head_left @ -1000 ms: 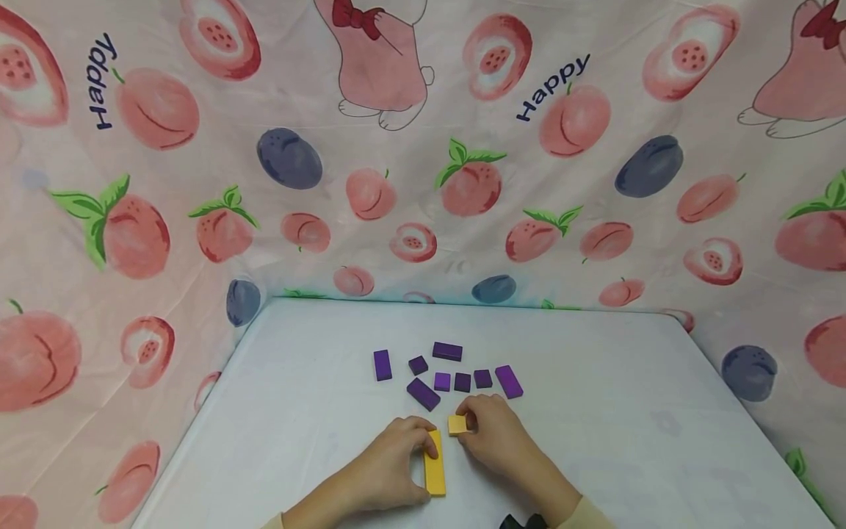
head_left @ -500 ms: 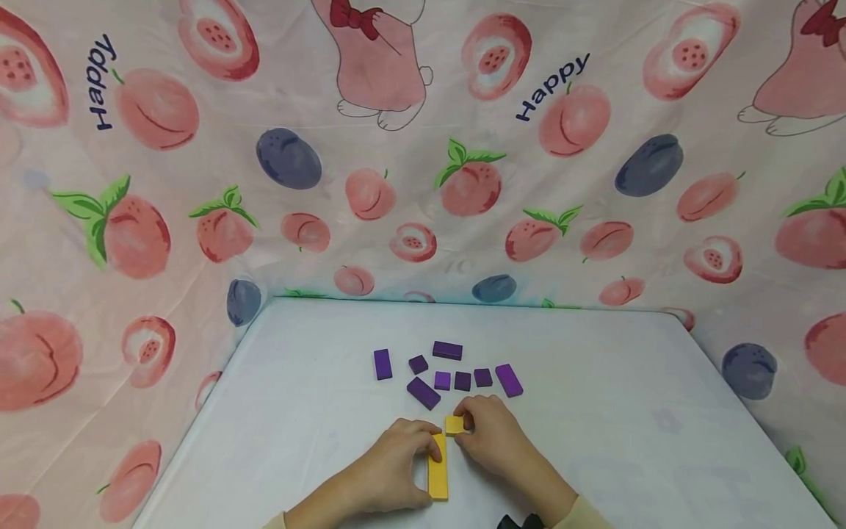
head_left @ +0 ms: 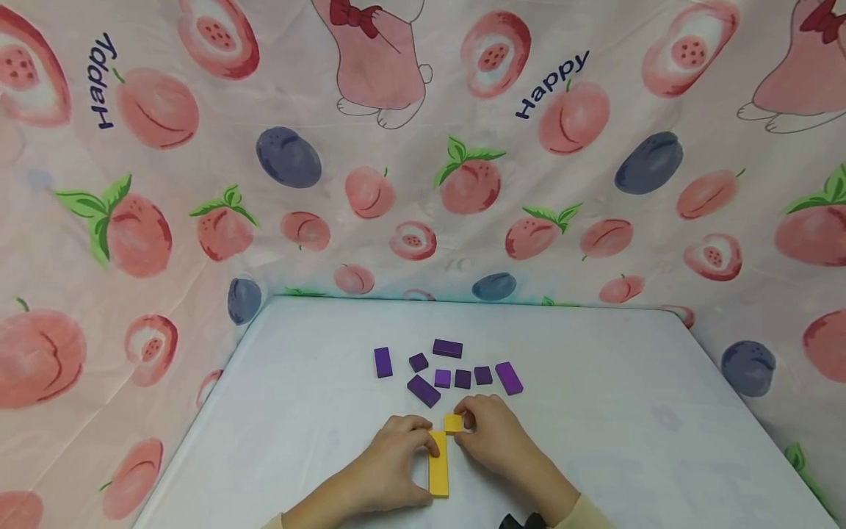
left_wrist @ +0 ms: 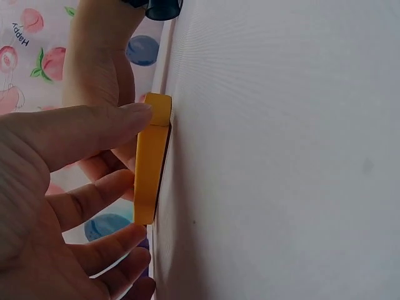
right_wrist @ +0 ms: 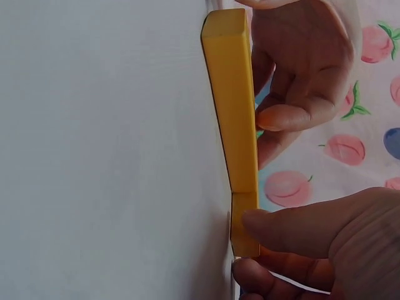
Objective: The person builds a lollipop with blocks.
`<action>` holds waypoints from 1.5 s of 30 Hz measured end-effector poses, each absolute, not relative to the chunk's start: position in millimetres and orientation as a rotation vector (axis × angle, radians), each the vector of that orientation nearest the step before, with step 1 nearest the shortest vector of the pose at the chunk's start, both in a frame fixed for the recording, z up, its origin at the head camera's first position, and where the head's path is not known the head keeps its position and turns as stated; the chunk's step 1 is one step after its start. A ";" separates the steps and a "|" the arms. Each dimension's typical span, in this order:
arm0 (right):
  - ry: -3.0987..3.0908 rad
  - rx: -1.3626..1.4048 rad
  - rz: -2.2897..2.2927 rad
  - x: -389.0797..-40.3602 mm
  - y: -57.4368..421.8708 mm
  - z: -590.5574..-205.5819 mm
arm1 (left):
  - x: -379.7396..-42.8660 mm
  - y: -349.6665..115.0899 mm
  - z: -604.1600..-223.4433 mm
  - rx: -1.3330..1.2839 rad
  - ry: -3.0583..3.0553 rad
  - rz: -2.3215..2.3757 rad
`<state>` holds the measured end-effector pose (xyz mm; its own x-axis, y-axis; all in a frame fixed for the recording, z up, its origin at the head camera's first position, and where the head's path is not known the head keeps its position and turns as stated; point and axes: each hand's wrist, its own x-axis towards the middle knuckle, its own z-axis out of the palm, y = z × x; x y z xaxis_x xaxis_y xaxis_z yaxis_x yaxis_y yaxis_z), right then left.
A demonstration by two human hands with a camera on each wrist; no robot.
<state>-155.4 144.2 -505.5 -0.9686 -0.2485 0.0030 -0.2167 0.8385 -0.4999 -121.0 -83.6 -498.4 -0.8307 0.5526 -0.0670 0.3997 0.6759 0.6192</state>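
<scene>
My left hand [head_left: 391, 464] holds a long yellow block [head_left: 439, 474] lying lengthwise on the white table. Its thumb is at the near end, and a finger lies over the top near the far end. Just beyond that far end, a small yellow block [head_left: 452, 424] is pinched between the thumb and fingers of my right hand [head_left: 494, 435]. In the right wrist view the small block [right_wrist: 244, 209] meets the end of the long block [right_wrist: 232, 106], their faces nearly in line. From above, the small one sits offset to the right.
Beyond the hands lie several purple blocks, among them an oblong one [head_left: 424, 391], a small cube [head_left: 443, 378] and another oblong [head_left: 509, 378] at the right. A black object [head_left: 522, 522] shows at the bottom edge. A fruit-printed cloth [head_left: 423, 162] hangs behind the white table [head_left: 628, 426].
The small yellow block has moved left with my right hand, up to the long block's end. The long block has shifted slightly right. The purple blocks stay in place.
</scene>
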 end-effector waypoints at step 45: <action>2.959 -0.436 -0.842 -156.1 141.5 -506.4 | -107.7 -79.9 -494.2 0.755 2.770 0.694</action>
<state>-156.1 141.5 -506.4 -0.9600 -0.2766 0.0429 -0.2578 0.8139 -0.5207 -107.7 -79.9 -494.2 -0.8529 0.5190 -0.0566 0.4310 0.7611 0.4847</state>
